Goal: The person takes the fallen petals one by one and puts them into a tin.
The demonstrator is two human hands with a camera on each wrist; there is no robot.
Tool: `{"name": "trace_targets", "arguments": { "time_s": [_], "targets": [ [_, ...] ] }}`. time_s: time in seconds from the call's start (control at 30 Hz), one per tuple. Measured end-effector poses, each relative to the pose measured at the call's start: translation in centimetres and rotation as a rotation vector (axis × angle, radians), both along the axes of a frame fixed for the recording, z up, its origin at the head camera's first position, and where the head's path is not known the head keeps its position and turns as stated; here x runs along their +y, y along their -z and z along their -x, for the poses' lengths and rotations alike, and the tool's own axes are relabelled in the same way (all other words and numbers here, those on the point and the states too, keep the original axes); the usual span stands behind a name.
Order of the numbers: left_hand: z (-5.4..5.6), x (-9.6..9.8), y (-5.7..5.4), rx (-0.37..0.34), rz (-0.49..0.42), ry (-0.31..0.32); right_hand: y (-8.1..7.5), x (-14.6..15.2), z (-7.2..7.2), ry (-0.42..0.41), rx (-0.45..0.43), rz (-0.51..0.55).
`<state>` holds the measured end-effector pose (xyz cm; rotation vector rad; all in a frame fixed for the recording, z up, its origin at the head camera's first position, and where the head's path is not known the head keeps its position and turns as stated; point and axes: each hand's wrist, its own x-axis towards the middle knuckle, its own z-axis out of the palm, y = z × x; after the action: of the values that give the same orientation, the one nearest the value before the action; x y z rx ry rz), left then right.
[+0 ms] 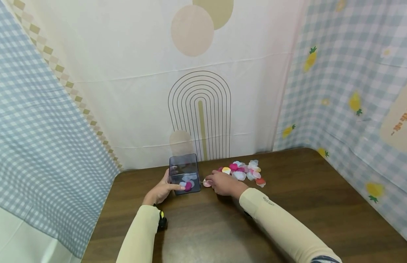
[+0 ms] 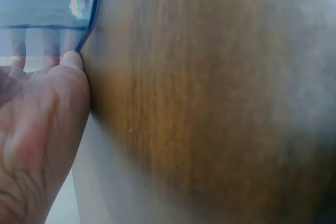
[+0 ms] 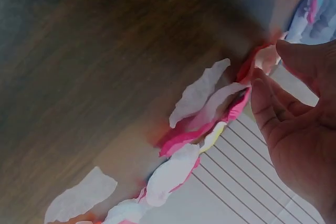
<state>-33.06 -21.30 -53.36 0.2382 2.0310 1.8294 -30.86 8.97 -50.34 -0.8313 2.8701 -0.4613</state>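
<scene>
A see-through, blue-tinted plastic case [image 1: 183, 168] stands near the back of the table, with white, bluish and magenta petals [image 1: 188, 186] showing in its lower part. My left hand [image 1: 160, 190] grips its left side, thumb across the front and fingers behind; in the left wrist view, fingers show through the clear plastic [image 2: 39, 11]. Just right of the case, my right hand [image 1: 224, 183] pinches a pale pink petal [image 1: 207, 183] between thumb and fingers. The same petal [image 3: 268, 59] appears between the fingertips in the right wrist view, with a red one close by.
Loose artificial petals [image 1: 239, 170] in white, pink, magenta and yellow lie in a heap beyond my right hand. An orange-red petal [image 1: 261, 181] lies at the heap's right edge. A printed cloth [image 1: 141, 109] hangs behind the brown table [image 1: 197, 226], with checked cloth at both sides.
</scene>
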Motion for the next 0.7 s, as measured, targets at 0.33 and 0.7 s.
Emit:
{"name": "trace_targets", "arguments": {
  "time_s": [0.33, 0.7],
  "targets": [
    [-0.3, 0.2, 0.0, 0.031, 0.000, -0.011, 0.2, -0.2, 1.3, 0.017, 0.039, -0.020],
    [-0.2, 0.1, 0.2, 0.036, 0.005, -0.008, 0.5, -0.1, 1.7, 0.060, 0.004, 0.002]
  ]
}}
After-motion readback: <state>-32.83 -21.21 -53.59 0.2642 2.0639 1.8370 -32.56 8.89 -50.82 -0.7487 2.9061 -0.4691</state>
